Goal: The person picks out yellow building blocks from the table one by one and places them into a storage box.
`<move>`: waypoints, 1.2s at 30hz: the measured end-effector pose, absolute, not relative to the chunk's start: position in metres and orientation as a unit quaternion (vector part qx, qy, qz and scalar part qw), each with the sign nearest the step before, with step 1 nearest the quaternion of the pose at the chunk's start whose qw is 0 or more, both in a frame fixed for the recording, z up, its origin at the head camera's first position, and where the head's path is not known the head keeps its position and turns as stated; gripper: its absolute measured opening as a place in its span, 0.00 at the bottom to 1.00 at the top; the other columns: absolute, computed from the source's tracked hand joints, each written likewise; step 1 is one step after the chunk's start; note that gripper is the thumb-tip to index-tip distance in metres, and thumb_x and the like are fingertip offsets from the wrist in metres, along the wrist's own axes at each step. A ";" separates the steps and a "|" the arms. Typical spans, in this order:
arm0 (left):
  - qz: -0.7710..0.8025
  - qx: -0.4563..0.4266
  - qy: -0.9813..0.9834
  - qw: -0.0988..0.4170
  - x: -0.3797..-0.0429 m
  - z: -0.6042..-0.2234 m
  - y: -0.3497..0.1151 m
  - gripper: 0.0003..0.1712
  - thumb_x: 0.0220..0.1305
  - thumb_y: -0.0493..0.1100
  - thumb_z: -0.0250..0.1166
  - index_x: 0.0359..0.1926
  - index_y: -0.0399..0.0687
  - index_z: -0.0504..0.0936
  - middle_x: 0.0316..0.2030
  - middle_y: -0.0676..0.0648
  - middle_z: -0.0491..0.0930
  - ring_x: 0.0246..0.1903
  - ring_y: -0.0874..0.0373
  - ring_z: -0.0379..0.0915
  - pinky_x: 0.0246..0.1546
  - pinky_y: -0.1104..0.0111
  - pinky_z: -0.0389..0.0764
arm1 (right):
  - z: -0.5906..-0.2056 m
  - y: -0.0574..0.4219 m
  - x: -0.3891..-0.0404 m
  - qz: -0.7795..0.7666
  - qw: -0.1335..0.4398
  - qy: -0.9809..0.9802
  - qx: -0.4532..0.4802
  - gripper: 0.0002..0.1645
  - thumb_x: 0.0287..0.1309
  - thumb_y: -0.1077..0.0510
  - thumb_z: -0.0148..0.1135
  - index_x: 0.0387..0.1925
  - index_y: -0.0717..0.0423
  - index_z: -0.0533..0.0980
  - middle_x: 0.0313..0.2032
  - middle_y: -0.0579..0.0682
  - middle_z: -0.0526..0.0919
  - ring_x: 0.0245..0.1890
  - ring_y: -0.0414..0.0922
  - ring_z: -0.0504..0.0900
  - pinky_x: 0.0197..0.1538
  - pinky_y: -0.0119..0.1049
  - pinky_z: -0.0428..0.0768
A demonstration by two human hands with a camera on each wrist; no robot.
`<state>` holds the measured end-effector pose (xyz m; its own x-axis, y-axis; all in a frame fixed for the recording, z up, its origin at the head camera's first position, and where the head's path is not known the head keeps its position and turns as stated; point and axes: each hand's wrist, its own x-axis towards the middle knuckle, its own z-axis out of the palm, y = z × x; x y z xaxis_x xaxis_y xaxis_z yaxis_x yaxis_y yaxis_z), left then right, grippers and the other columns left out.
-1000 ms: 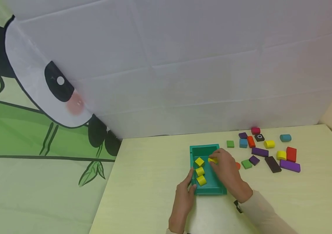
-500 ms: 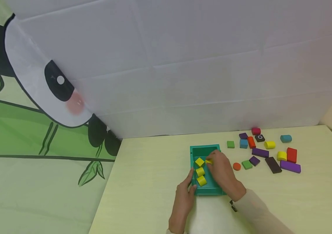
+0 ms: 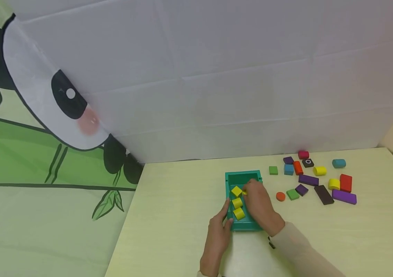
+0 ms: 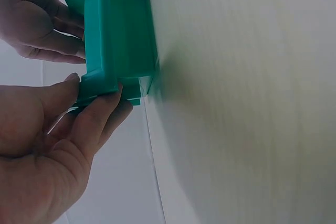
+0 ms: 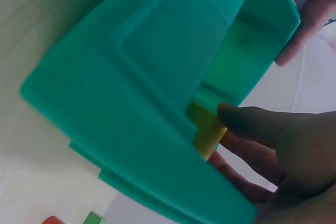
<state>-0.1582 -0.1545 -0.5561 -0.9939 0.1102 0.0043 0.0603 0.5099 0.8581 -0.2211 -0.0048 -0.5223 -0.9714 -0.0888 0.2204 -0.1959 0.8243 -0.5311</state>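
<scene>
A teal plastic box (image 3: 250, 226) lies on the table, its open side up. My left hand (image 3: 218, 234) grips its left rim; the left wrist view shows the thumb and fingers on either side of the edge. Inside, along the left wall, sit a yellow cube-like block (image 3: 236, 191) and two yellow cylinder blocks, the middle one (image 3: 237, 203) and the near one (image 3: 239, 214). My right hand (image 3: 260, 206) reaches into the box and pinches another yellow block (image 5: 210, 132) beside the cube-like one. In the head view the fingers hide most of that block.
Right of the box lie several loose blocks, among them an orange disc (image 3: 280, 196), a green square block (image 3: 292, 194), a dark plank (image 3: 323, 194), a purple bar (image 3: 344, 196) and a yellow cylinder (image 3: 320, 170). A white cloth (image 3: 196, 100) rises behind the table.
My right hand has moved left inside the box with the yellow block, bringing it close to the cube-like block. The orange disc has come into full view. My left hand has stayed in place.
</scene>
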 end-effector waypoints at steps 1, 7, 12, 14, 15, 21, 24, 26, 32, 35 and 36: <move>0.492 0.050 0.869 0.024 -0.158 -0.556 -0.155 0.37 0.62 0.34 0.58 0.67 0.65 0.55 0.62 0.59 0.58 0.59 0.64 0.53 0.60 0.61 0.63 | -0.522 -0.005 -0.222 0.283 0.091 -0.952 0.075 0.09 0.45 0.67 0.68 0.33 0.65 0.80 0.31 0.52 0.75 0.32 0.47 0.72 0.40 0.43 0.80; 0.491 0.058 0.869 0.014 -0.159 -0.557 -0.156 0.37 0.61 0.34 0.58 0.67 0.64 0.56 0.61 0.57 0.59 0.59 0.63 0.54 0.60 0.60 0.64 | -0.523 -0.009 -0.226 0.269 0.075 -0.958 0.069 0.07 0.45 0.67 0.67 0.30 0.65 0.80 0.28 0.52 0.74 0.30 0.47 0.70 0.37 0.42 0.79; 0.489 0.063 0.870 0.007 -0.159 -0.557 -0.157 0.37 0.61 0.33 0.58 0.67 0.64 0.56 0.61 0.56 0.60 0.58 0.62 0.55 0.59 0.59 0.65 | -0.525 -0.010 -0.227 0.269 0.069 -0.958 0.065 0.06 0.46 0.68 0.65 0.31 0.66 0.79 0.28 0.52 0.73 0.30 0.47 0.69 0.37 0.41 0.79; 0.490 0.066 0.869 0.004 -0.159 -0.558 -0.157 0.37 0.61 0.33 0.58 0.66 0.63 0.56 0.61 0.55 0.61 0.58 0.61 0.55 0.59 0.58 0.65 | -0.526 -0.011 -0.228 0.264 0.067 -0.960 0.066 0.06 0.47 0.69 0.65 0.31 0.66 0.79 0.29 0.52 0.73 0.30 0.47 0.69 0.38 0.41 0.79; 0.491 0.066 0.869 0.004 -0.159 -0.558 -0.157 0.38 0.60 0.33 0.58 0.66 0.63 0.56 0.61 0.55 0.61 0.58 0.61 0.55 0.59 0.58 0.65 | -0.526 -0.012 -0.229 0.260 0.066 -0.961 0.066 0.06 0.47 0.69 0.64 0.31 0.66 0.79 0.29 0.52 0.73 0.30 0.47 0.69 0.38 0.41 0.79; 0.491 0.065 0.869 0.006 -0.159 -0.559 -0.158 0.38 0.61 0.33 0.58 0.67 0.64 0.56 0.61 0.55 0.61 0.58 0.61 0.55 0.59 0.58 0.65 | -0.529 -0.014 -0.232 0.237 0.059 -0.968 0.066 0.04 0.49 0.73 0.59 0.29 0.66 0.78 0.27 0.52 0.72 0.28 0.46 0.68 0.34 0.39 0.78; 0.490 0.062 0.870 0.008 -0.159 -0.558 -0.158 0.38 0.61 0.33 0.58 0.67 0.64 0.56 0.61 0.55 0.61 0.58 0.61 0.55 0.59 0.58 0.65 | -0.531 -0.015 -0.234 0.224 0.060 -0.970 0.070 0.06 0.48 0.74 0.57 0.27 0.65 0.77 0.25 0.51 0.71 0.26 0.46 0.67 0.31 0.38 0.76; 0.490 0.060 0.870 0.010 -0.158 -0.558 -0.158 0.38 0.61 0.33 0.58 0.67 0.65 0.56 0.62 0.55 0.61 0.58 0.61 0.55 0.59 0.57 0.65 | -0.532 -0.016 -0.235 0.212 0.060 -0.973 0.073 0.06 0.48 0.74 0.58 0.26 0.64 0.77 0.25 0.51 0.70 0.26 0.46 0.67 0.31 0.37 0.76; 0.487 0.054 0.872 0.017 -0.159 -0.557 -0.158 0.37 0.61 0.34 0.58 0.66 0.66 0.56 0.62 0.56 0.60 0.59 0.61 0.55 0.59 0.58 0.64 | -0.534 -0.018 -0.237 0.194 0.050 -0.976 0.080 0.06 0.46 0.74 0.61 0.28 0.64 0.76 0.26 0.52 0.71 0.26 0.47 0.67 0.33 0.40 0.77; 0.485 0.054 0.873 0.019 -0.159 -0.555 -0.158 0.37 0.61 0.34 0.58 0.67 0.66 0.55 0.62 0.56 0.60 0.59 0.62 0.54 0.59 0.58 0.64 | -0.533 -0.018 -0.236 0.199 0.054 -0.975 0.084 0.07 0.45 0.74 0.61 0.28 0.65 0.76 0.26 0.53 0.70 0.26 0.47 0.67 0.34 0.40 0.77; 0.485 0.051 0.873 0.023 -0.159 -0.555 -0.158 0.37 0.62 0.34 0.58 0.67 0.66 0.55 0.62 0.58 0.59 0.59 0.63 0.54 0.59 0.59 0.64 | -0.534 -0.018 -0.236 0.200 0.056 -0.974 0.085 0.07 0.44 0.74 0.61 0.28 0.65 0.75 0.25 0.53 0.70 0.26 0.47 0.67 0.33 0.40 0.77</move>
